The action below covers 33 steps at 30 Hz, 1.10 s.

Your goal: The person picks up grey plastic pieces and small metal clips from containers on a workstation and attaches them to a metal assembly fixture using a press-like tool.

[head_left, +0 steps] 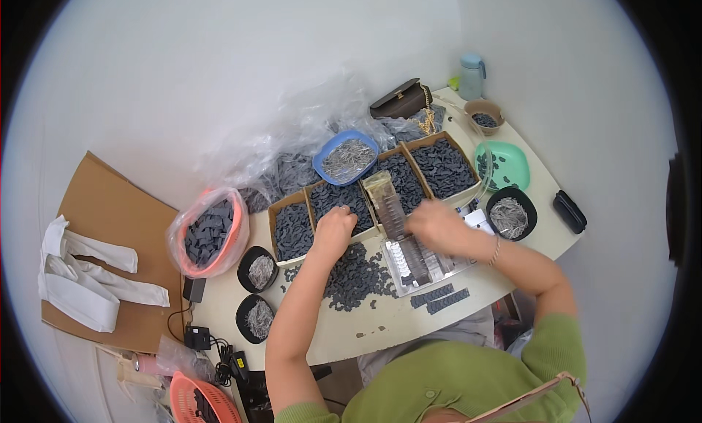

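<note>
My left hand [335, 233] is closed, fingers pinched, at the front edge of a divided cardboard box [294, 261] full of small dark grey pieces [336, 204]. Whatever its fingertips hold is too small to make out. My right hand [439, 231] bends over the right side of a clear plastic holder [386, 204] that leans on the box. Its fingers are curled together, with the tips partly hidden. Below them lies a clear tray [409, 266] with rows of slots, some filled with dark pieces. A pile of loose grey pieces [355, 280] spreads between my forearms.
Black bowls of metal pins [261, 271] stand left, another bowl [512, 214] right. A blue bowl of pins [349, 157] rests on the box. Two dark strips [447, 300] lie near the table edge. A pink basket [213, 233], green dish [504, 167] and brown bag [401, 100] surround the work.
</note>
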Each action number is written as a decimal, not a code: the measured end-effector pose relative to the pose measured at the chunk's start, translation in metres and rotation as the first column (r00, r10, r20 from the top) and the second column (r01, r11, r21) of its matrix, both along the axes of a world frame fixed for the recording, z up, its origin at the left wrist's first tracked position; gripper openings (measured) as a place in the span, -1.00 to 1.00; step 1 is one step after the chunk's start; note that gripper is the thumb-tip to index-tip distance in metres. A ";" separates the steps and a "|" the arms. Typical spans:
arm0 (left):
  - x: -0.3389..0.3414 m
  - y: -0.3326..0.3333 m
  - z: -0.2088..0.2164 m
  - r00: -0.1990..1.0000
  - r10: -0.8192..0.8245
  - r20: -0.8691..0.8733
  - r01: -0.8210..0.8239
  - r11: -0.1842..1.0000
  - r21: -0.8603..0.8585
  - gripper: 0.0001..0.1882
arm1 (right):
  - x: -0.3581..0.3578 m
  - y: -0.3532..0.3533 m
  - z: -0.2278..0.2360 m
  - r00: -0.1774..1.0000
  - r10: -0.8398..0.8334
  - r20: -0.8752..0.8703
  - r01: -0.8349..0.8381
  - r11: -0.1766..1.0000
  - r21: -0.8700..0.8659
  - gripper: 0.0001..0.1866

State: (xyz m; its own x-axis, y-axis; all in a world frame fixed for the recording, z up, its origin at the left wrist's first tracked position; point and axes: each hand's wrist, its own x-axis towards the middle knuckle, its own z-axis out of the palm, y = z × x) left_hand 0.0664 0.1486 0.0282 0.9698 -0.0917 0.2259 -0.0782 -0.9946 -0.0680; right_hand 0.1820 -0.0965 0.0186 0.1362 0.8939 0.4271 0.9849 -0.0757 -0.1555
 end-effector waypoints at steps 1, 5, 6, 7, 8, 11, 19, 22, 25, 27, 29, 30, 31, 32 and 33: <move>0.000 0.001 0.000 0.999 0.011 0.033 -0.011 1.000 -0.002 -0.84 | 0.017 0.008 0.005 0.998 -0.061 0.024 0.060 0.996 0.066 -0.79; 0.007 -0.003 0.003 0.972 0.085 0.219 -0.045 0.982 -0.182 -0.85 | 0.058 0.035 -0.008 0.972 -0.201 0.122 0.183 0.973 0.140 -0.91; 0.005 -0.003 0.004 0.953 0.134 0.271 -0.059 0.962 -0.266 -0.85 | 0.056 0.043 -0.009 0.963 -0.213 0.166 0.195 0.974 0.120 -0.93; 0.001 -0.009 0.008 0.955 0.156 0.253 -0.044 0.916 -0.399 -0.85 | 0.054 0.050 -0.009 0.951 -0.228 0.210 0.211 0.972 0.098 -0.94; -0.004 -0.020 0.013 0.957 0.175 0.231 -0.029 0.851 -0.524 -0.85 | 0.053 0.054 -0.009 0.936 -0.243 0.253 0.230 0.970 0.077 -0.94; -0.029 -0.056 -0.004 0.987 0.160 0.033 -0.063 0.555 -0.829 -0.84 | 0.055 0.059 -0.010 0.933 -0.268 0.241 0.250 0.963 0.105 -0.94; -0.068 -0.113 -0.048 0.993 0.082 0.083 0.019 0.590 -0.807 -0.83 | 0.026 0.023 0.017 0.941 -0.159 -0.300 0.176 0.984 0.032 -0.89; -0.074 -0.120 -0.060 0.980 0.067 0.186 0.080 0.724 -0.685 -0.78 | -0.006 0.002 0.014 0.865 0.012 -0.501 -0.045 0.998 -0.052 -0.87; -0.077 -0.119 -0.053 0.937 -0.129 0.325 0.249 0.898 -0.362 -0.72 | -0.027 -0.009 0.000 0.837 0.050 -0.544 -0.111 0.991 -0.080 -0.86; -0.077 -0.119 -0.044 0.905 -0.242 0.349 0.316 0.933 -0.171 -0.70 | -0.033 -0.011 -0.005 0.827 0.057 -0.560 -0.116 0.991 -0.071 -0.87; -0.079 -0.118 -0.041 0.896 -0.281 0.343 0.321 0.945 -0.065 -0.68 | -0.036 -0.010 -0.007 0.817 0.050 -0.575 -0.107 0.992 -0.066 -0.87; -0.080 -0.117 -0.041 0.892 -0.292 0.344 0.324 0.945 -0.039 -0.68 | -0.038 -0.009 -0.008 0.826 0.051 -0.561 -0.105 0.992 -0.065 -0.87; -0.082 -0.117 -0.040 0.888 -0.302 0.346 0.327 0.945 -0.014 -0.67 | -0.039 -0.008 -0.011 0.836 0.052 -0.546 -0.104 0.992 -0.065 -0.87; -0.083 -0.116 -0.040 0.884 -0.313 0.347 0.329 0.944 0.012 -0.67 | -0.040 -0.007 -0.013 0.845 0.053 -0.531 -0.103 0.993 -0.065 -0.87; -0.085 -0.115 -0.038 0.880 -0.308 0.361 0.340 0.940 -0.027 -0.67 | -0.041 -0.008 -0.015 0.859 0.072 -0.507 -0.108 0.993 -0.042 -0.87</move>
State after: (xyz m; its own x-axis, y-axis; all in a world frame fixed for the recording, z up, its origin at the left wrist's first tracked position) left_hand -0.0186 0.0331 -0.0101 0.7475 -0.3518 0.5635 -0.3844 -0.9209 -0.0651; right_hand 0.1414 -0.1042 0.0036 0.2341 0.9364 0.2614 0.7761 -0.0180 -0.6303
